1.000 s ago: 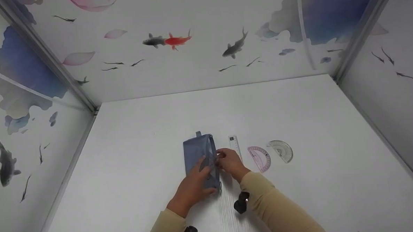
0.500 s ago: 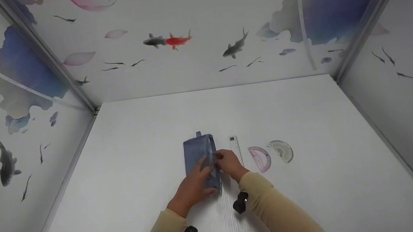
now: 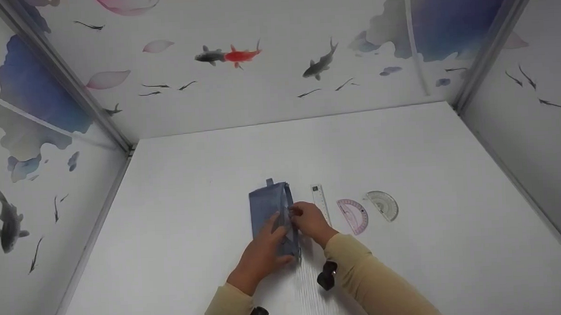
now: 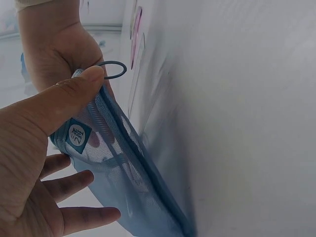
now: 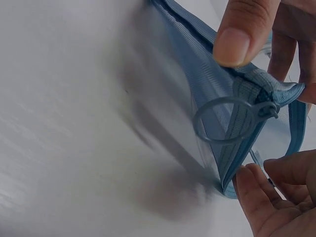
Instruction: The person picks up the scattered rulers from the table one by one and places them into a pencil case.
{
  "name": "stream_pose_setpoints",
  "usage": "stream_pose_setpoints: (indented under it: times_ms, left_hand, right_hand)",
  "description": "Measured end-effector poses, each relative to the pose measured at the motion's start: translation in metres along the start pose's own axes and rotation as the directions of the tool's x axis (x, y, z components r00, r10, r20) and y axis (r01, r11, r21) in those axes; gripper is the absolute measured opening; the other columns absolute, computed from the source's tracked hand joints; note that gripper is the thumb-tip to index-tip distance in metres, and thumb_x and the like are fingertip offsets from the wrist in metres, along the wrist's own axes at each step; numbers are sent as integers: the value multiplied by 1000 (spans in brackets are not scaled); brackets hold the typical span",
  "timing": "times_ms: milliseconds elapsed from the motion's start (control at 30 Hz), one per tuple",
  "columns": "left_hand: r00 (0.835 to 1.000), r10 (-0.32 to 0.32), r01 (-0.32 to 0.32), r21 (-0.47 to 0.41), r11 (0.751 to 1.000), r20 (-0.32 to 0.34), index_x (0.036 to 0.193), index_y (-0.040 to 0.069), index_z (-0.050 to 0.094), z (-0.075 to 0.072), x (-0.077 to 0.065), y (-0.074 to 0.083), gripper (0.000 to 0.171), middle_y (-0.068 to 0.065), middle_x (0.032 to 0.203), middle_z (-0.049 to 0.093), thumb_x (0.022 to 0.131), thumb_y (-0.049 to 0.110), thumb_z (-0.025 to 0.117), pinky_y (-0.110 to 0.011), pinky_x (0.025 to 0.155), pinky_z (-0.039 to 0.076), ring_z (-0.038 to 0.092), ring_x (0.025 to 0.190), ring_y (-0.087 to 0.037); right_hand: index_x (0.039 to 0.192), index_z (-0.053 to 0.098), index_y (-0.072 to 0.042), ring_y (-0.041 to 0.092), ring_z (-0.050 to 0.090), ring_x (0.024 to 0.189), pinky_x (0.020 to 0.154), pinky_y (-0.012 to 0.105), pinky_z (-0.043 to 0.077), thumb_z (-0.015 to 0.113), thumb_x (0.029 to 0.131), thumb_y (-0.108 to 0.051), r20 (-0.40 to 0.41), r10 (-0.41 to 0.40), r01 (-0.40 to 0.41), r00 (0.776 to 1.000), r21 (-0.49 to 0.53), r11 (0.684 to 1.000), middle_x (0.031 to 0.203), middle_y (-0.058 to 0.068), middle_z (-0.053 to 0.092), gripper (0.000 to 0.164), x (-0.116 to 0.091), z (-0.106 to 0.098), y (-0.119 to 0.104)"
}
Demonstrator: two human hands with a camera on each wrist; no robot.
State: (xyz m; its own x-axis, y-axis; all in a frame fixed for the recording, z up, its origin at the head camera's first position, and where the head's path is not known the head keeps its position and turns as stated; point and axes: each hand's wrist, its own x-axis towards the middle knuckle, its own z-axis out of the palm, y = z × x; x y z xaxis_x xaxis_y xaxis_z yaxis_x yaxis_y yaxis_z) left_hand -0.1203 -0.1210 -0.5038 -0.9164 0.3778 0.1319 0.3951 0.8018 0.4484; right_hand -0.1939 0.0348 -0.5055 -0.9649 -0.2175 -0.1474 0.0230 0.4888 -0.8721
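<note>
A blue mesh zip pencil pouch (image 3: 265, 205) lies in the middle of the white table, its long zipped side parted toward the right. My left hand (image 3: 259, 258) holds it near its close end, thumb by the ring zipper pull (image 5: 222, 120) and the other fingers spread along its face. At the opening's edge, my right hand (image 3: 311, 222) has thumb and fingers brought together on the pouch's rim. A thin bluish strip with a dark spot shows between those fingers in the right wrist view; what it is I cannot tell. The pouch's inside is mostly hidden.
Just right of the pouch lies a clear ruler (image 3: 318, 198), partly behind the right hand. Farther right are a pink protractor (image 3: 357, 215) and a clear protractor (image 3: 387, 205). Printed panels (image 3: 277, 91) wall the table at the back and sides.
My right hand's fingertips have shifted slightly left onto the pouch's opening. The left hand and the pouch stay nearly still.
</note>
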Motion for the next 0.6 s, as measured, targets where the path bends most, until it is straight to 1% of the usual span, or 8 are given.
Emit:
stream_pose_setpoints:
  times_ms: [133,367,467,600]
  left_hand:
    - [1000,8,-8,3,1000,-8,118,11,53,0,0,0,55,-21,150,34,74,25,84,-44,92,51,48,128,-35]
    - [1000,-11,11,7,1000,2,119,12,54,0,0,2,56,-20,151,33,74,26,84,-44,94,49,46,130,-35]
    - [1000,-22,22,7,1000,7,121,12,54,-1,0,3,57,-19,152,33,74,26,84,-44,95,49,45,131,-35]
    - [1000,-19,19,-3,1000,2,122,12,54,0,1,3,59,-20,151,33,74,26,85,-44,93,50,46,129,-35]
  right_hand:
    - [118,62,7,27,62,94,81,41,53,54,89,1,-7,-59,59,998,-13,998,106,17,66,31,-1,-2,1]
    - [118,62,6,27,63,95,78,38,55,56,89,3,-4,-73,73,997,12,997,105,18,67,30,-2,-6,3]
    - [118,62,6,29,64,98,80,40,54,57,89,4,-13,-90,90,996,6,996,106,18,67,30,-3,-9,2]
    - [119,61,6,32,64,101,86,44,52,56,89,4,-25,-117,116,993,-26,993,108,18,67,31,-6,-13,2]
